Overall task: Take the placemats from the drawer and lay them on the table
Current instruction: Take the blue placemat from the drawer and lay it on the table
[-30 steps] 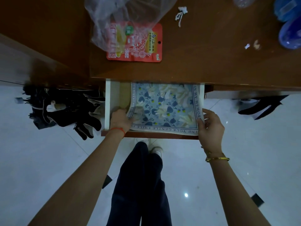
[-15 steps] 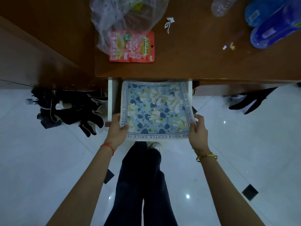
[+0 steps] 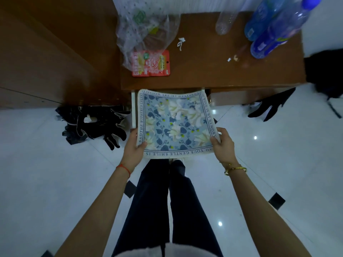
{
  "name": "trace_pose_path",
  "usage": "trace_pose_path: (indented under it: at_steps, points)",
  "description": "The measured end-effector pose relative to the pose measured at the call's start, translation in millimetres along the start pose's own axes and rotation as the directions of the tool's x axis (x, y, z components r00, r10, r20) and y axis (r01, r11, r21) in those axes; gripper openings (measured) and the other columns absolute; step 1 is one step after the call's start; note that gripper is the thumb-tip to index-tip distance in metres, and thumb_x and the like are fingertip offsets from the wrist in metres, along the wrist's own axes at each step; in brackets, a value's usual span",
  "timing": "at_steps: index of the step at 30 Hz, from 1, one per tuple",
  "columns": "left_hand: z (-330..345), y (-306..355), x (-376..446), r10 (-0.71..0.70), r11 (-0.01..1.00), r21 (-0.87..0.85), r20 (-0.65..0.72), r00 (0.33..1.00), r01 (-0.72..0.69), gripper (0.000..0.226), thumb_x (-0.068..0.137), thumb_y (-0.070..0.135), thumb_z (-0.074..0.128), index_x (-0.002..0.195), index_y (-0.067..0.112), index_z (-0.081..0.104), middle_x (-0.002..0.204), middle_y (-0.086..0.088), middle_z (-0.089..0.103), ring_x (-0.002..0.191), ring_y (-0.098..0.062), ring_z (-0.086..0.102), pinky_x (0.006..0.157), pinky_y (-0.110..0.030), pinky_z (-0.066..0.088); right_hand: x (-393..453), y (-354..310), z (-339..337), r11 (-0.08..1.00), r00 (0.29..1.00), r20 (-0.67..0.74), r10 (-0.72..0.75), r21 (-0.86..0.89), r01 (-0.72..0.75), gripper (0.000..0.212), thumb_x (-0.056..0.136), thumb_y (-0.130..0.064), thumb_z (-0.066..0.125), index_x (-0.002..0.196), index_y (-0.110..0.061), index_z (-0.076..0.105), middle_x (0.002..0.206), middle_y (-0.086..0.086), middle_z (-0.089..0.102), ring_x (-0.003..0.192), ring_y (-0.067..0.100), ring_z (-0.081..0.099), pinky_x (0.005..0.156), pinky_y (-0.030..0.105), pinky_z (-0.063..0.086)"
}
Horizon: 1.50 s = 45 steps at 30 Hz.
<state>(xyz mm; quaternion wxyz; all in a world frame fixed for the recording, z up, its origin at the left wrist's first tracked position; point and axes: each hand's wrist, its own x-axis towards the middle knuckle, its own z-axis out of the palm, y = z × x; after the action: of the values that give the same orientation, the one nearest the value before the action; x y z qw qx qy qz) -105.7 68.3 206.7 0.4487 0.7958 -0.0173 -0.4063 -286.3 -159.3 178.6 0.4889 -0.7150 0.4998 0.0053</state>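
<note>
A square blue placemat [image 3: 175,123] with white flowers and a border of lettering is held up flat over the open drawer [image 3: 133,108], of which only the white left wall shows. My left hand [image 3: 134,145] grips its near left corner and my right hand [image 3: 223,144] grips its near right corner. The brown table [image 3: 204,67] lies just beyond the mat's far edge. The mat hides the inside of the drawer.
On the table lie a clear plastic bag [image 3: 146,30] over a red snack packet [image 3: 151,64], paper scraps [image 3: 181,42], a clear bottle [image 3: 225,21] and blue bottles [image 3: 276,30]. Black gloves [image 3: 96,125] lie on the white floor at left, another black glove [image 3: 271,105] at right.
Both hands have lifted the placemat up out of the drawer and drawn it toward me. The view has risen, so more of the table top shows.
</note>
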Motion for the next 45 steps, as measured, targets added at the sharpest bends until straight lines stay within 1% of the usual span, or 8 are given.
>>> trace_pose_path:
  at_steps: [3,8,17,22,28,36,40,45]
  points:
    - [-11.4,33.4,-42.7,0.064,0.998,-0.003,0.026,0.998,-0.064,0.047,0.096,-0.001,0.048,0.131,0.030,0.039,0.135,-0.002,0.049,0.125,-0.020,0.048,0.110,-0.043,0.039,-41.5,-21.9,-32.9,0.998,1.000,0.010,-0.017,0.056,0.017,0.031,0.090,-0.006,0.057,0.119,-0.009,0.049,0.096,0.003,0.066,0.078,0.012,0.062,0.058,0.005,0.047]
    - [-25.5,84.5,-97.6,0.210,0.977,0.036,0.063,0.976,-0.212,0.047,0.095,-0.001,0.049,0.136,0.020,0.041,0.135,-0.003,0.051,0.127,-0.021,0.048,0.110,-0.045,0.039,-103.7,-51.1,-83.5,0.991,0.997,-0.052,-0.052,0.120,0.058,0.034,0.089,-0.010,0.060,0.121,-0.015,0.049,0.098,-0.002,0.069,0.085,0.013,0.066,0.074,0.027,0.054]
    - [-24.0,161.1,-147.9,0.369,0.922,0.043,0.204,0.907,-0.385,0.051,0.094,0.000,0.051,0.138,0.025,0.041,0.136,-0.003,0.053,0.126,-0.018,0.051,0.109,-0.048,0.040,-184.9,-81.1,-138.1,0.958,0.958,-0.279,-0.069,0.249,0.141,0.035,0.093,-0.010,0.057,0.125,-0.022,0.049,0.105,-0.006,0.069,0.092,0.009,0.067,0.078,0.026,0.056]
    - [-16.8,199.9,-154.2,0.434,0.890,-0.008,0.324,0.841,-0.456,0.050,0.094,-0.001,0.050,0.135,0.026,0.043,0.131,-0.004,0.056,0.119,-0.017,0.057,0.096,-0.037,0.052,-220.0,-88.4,-150.6,0.943,0.901,-0.434,-0.023,0.291,0.164,0.034,0.093,-0.011,0.056,0.123,-0.025,0.048,0.106,-0.007,0.069,0.090,0.005,0.067,0.075,0.023,0.056]
    - [-1.6,239.6,-149.2,0.473,0.823,0.020,0.528,0.705,-0.567,0.050,0.087,0.011,0.054,0.128,0.039,0.048,0.130,0.000,0.058,0.120,-0.020,0.057,0.102,-0.046,0.046,-259.5,-86.3,-147.1,0.938,0.779,-0.622,0.082,0.313,0.151,0.036,0.092,-0.009,0.057,0.123,-0.025,0.049,0.098,-0.010,0.068,0.085,0.012,0.067,0.073,0.025,0.054]
    - [59.1,271.0,-155.1,0.400,0.755,0.021,0.778,0.484,-0.656,0.055,0.091,-0.005,0.053,0.118,0.043,0.049,0.122,0.006,0.061,0.112,-0.010,0.060,0.096,-0.032,0.050,-318.4,-71.6,-132.2,0.893,0.552,-0.770,0.320,0.439,0.096,0.035,0.091,-0.010,0.059,0.123,-0.020,0.050,0.105,-0.006,0.068,0.091,-0.002,0.064,0.077,0.009,0.048]
    - [106.9,277.9,-176.3,0.331,0.714,-0.001,0.881,0.337,-0.700,0.050,0.091,-0.008,0.051,0.125,0.028,0.048,0.122,0.004,0.061,0.111,-0.009,0.060,0.096,-0.027,0.049,-352.1,-55.0,-136.9,0.854,0.402,-0.804,0.438,0.512,0.095,0.040,0.084,-0.023,0.058,0.123,-0.018,0.052,0.103,-0.010,0.067,0.093,0.012,0.065,0.083,0.030,0.053]
    - [179.8,269.7,-210.8,0.229,0.673,-0.004,0.952,0.203,-0.740,0.048,0.092,-0.004,0.052,0.131,0.023,0.046,0.127,-0.002,0.060,0.116,-0.017,0.059,0.101,-0.043,0.048,-394.3,-20.6,-145.0,0.800,0.267,-0.786,0.557,0.594,0.082,0.035,0.090,-0.011,0.060,0.123,-0.017,0.051,0.103,-0.005,0.067,0.093,0.014,0.066,0.083,0.043,0.056]
